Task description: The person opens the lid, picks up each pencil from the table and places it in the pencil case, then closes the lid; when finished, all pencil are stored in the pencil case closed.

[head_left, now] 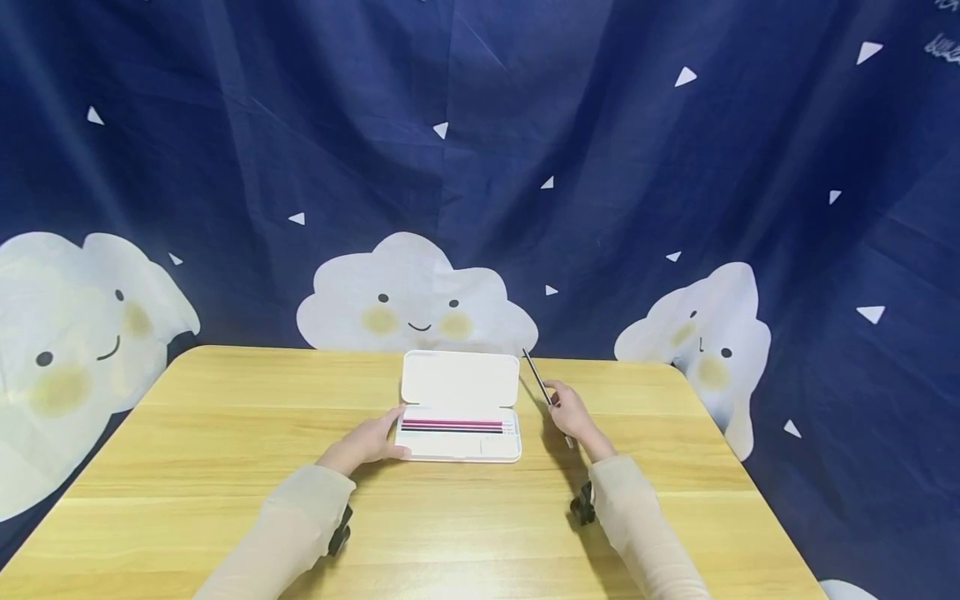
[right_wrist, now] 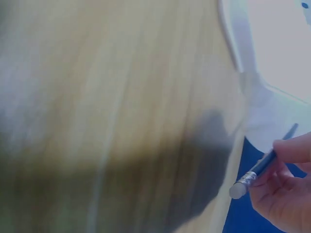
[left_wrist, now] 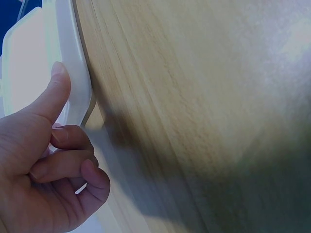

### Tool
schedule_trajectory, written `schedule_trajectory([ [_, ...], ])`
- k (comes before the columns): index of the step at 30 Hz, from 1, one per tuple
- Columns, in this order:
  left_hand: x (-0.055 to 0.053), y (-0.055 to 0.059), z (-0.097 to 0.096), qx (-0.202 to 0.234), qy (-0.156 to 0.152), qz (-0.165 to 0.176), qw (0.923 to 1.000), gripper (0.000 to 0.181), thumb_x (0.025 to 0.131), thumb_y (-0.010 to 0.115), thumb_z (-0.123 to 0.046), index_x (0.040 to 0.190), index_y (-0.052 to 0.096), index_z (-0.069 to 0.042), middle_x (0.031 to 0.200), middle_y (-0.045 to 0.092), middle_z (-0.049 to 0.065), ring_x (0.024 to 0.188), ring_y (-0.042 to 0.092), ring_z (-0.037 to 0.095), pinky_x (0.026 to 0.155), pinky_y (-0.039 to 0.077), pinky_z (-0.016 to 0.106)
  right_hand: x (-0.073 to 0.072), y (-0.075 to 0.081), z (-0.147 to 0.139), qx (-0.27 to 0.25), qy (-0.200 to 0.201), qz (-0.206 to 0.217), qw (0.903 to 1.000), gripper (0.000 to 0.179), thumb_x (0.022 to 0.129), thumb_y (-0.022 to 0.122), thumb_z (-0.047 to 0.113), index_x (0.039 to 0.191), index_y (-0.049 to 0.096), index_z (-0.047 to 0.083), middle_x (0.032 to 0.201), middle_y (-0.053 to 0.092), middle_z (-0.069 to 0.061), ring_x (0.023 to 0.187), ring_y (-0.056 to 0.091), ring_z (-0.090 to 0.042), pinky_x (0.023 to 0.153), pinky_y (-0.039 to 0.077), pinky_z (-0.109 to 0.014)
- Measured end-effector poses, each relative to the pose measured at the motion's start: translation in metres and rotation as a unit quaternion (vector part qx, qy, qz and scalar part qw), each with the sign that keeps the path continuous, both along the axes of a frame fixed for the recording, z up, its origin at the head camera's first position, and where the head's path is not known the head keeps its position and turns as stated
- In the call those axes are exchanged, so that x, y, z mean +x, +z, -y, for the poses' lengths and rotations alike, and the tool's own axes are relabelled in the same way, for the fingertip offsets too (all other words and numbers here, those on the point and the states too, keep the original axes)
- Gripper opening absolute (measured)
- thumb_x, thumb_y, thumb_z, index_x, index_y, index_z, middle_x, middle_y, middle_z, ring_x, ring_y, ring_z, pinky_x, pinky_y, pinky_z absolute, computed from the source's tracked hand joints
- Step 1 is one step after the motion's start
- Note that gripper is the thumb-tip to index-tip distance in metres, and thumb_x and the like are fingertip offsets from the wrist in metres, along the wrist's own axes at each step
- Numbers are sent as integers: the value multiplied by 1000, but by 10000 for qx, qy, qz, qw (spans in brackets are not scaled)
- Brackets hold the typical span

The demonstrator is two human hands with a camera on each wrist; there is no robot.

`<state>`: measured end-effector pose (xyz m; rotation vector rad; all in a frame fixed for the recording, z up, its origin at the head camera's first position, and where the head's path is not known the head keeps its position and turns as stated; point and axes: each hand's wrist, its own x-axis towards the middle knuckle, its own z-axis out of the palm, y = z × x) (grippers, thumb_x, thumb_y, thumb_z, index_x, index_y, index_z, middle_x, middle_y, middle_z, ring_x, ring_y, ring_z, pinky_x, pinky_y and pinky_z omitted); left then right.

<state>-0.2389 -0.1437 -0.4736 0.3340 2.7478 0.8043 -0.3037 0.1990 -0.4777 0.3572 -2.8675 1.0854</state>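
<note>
A white pencil case (head_left: 442, 447) lies open on the wooden table, its lid (head_left: 461, 377) tipped back toward the curtain. Inside, several pencils (head_left: 450, 426), reddish-purple and dark, lie side by side. My left hand (head_left: 365, 443) holds the case by its left end; in the left wrist view the thumb (left_wrist: 57, 90) lies along the case's edge and the other fingers curl. To the right of the case, my right hand (head_left: 572, 412) pinches a dark pencil (right_wrist: 264, 164) between thumb and fingers. Its eraser end points toward me, its far end up and away.
The light wooden table (head_left: 225, 475) ends at a dark blue curtain (head_left: 360, 125) printed with smiling clouds and white triangles. A black wrist camera (head_left: 582, 505) sits at the right sleeve and another (head_left: 341, 531) at the left.
</note>
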Motion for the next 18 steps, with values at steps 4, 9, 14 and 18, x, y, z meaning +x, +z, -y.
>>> schedule_trajectory([
  [4, -1, -1, 1, -52, 20, 34, 10000, 82, 76, 73, -26, 139, 30, 2, 126, 45, 34, 115, 45, 47, 98, 35, 54, 0, 7, 3, -396, -161, -128, 9990, 45, 76, 49, -15, 121, 49, -10, 80, 52, -18, 71, 54, -27, 63, 48, -33],
  [9, -1, 1, 0, -74, 23, 42, 10000, 82, 76, 73, -27, 139, 30, 2, 125, 46, 34, 115, 45, 47, 97, 36, 54, 3, 13, 9, -699, -276, -245, 9969, 44, 76, 50, -15, 120, 52, -8, 81, 53, -17, 70, 55, -26, 61, 47, -29],
  [14, 0, 2, -1, -83, 59, 66, 9999, 82, 76, 73, -27, 140, 30, 1, 126, 45, 34, 115, 44, 47, 97, 36, 55, 4, 17, 15, -910, -118, -435, 9948, 43, 76, 50, -16, 118, 53, -7, 80, 54, -16, 70, 53, -23, 60, 45, -26],
  [18, 0, 1, 0, -48, 59, 50, 10000, 82, 76, 73, -26, 140, 30, 1, 126, 45, 34, 116, 44, 47, 98, 35, 54, 5, 18, 20, -1013, 205, -549, 9931, 40, 77, 50, -15, 116, 55, -8, 81, 53, -17, 71, 53, -23, 62, 45, -26],
])
